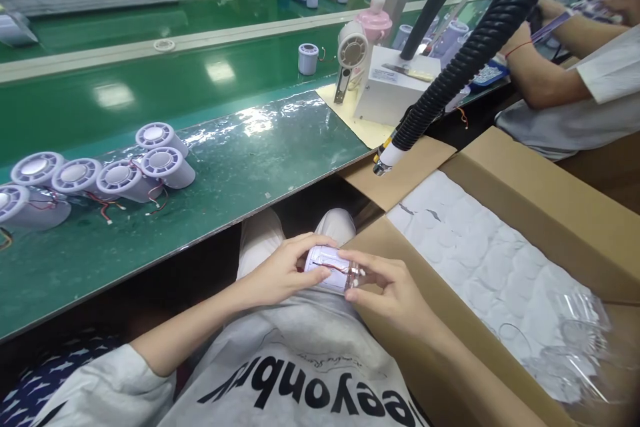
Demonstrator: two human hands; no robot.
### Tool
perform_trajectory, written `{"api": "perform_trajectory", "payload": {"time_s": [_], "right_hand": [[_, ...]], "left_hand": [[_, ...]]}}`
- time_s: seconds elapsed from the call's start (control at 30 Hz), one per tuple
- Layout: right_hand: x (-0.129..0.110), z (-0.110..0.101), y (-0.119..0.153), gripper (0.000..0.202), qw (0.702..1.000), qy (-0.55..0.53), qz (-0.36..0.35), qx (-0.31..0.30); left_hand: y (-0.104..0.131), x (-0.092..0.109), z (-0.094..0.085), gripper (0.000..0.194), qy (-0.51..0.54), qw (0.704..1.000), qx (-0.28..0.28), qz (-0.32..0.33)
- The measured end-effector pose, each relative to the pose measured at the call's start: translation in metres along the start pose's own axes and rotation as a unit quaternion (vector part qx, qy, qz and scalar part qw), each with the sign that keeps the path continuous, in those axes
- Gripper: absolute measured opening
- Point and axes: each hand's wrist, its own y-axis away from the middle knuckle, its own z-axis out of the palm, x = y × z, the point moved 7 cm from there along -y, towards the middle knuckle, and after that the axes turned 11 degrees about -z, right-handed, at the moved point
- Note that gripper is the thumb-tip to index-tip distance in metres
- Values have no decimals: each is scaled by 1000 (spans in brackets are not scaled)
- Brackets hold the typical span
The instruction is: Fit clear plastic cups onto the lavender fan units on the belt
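Above my lap I hold a lavender cylindrical fan housing (pixel 325 257) on its side, with red and dark wires running along it. My left hand (pixel 287 270) wraps around its left end, thumb on the near side. My right hand (pixel 387 283) pinches the right end between thumb and fingers, where something clear and small white connectors show; exactly what the clear piece is, I cannot tell. To the left on the green bench stand several similar lavender fan housings (pixel 119 177) with loose red and dark wires.
An open cardboard box (pixel 550 200) at my right has white padded lining and clear plastic parts (pixel 575 347). A black corrugated hose (pixel 465 47) hangs over the bench edge. Behind it are a white box-shaped device (pixel 395 90) and a handheld fan (pixel 352 47). Co-workers sit opposite and at right.
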Motion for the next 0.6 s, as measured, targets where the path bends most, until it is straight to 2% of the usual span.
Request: {"api": "perform_trajectory", "payload": {"time_s": [0.1,0.17,0.47,0.6], "right_hand": [[10,-3,0,45,997,-65,34,18],[13,-3,-2,47,995,-91,39,19],[10,5,-5,52,988,-128,83,-7],[18,10,-8,59,981,-160,106,-6]], "left_hand": [[4,-5,5,68,122,987,-101,-20],[6,-7,6,74,165,976,-137,-33],[8,-17,2,76,172,975,-134,-37],[5,-24,4,81,167,975,-123,-83]]}}
